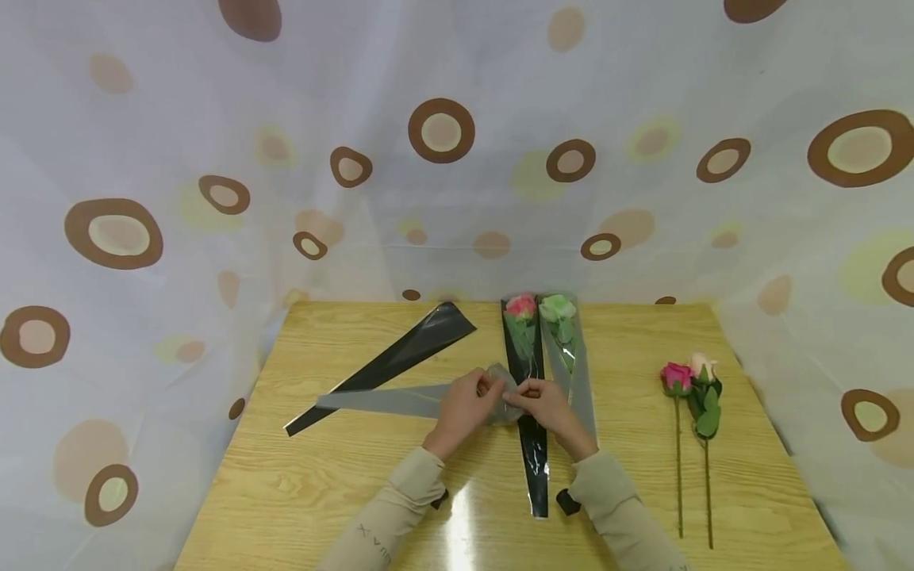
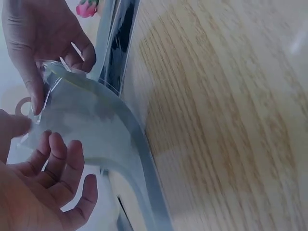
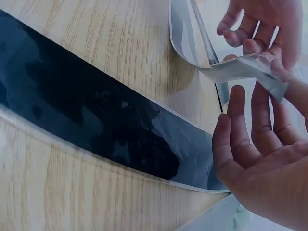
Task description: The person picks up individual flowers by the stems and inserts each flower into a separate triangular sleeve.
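A grey translucent flower sleeve [image 1: 400,400] lies sideways, its wide mouth lifted between both hands. My right hand [image 1: 546,406] pinches the rim of that mouth between thumb and fingers; in the right wrist view the sleeve's edge [image 3: 240,69] runs up under the thumb. My left hand [image 1: 466,404] holds the rim from the other side. In the left wrist view its thumb and fingertips meet near the sleeve's corner [image 2: 53,113], the other fingers loosely bent. Beneath the hands lies a black sleeve [image 1: 534,468] holding a pink rose [image 1: 521,306].
Right of the black sleeve, a grey sleeve [image 1: 581,373] holds a pale green rose [image 1: 558,307]. An unfilled black sleeve [image 1: 400,353] slants at the left, partly under the grey one. A magenta rose [image 1: 676,377] and a pale pink rose [image 1: 703,366] lie on the wooden table [image 1: 628,507].
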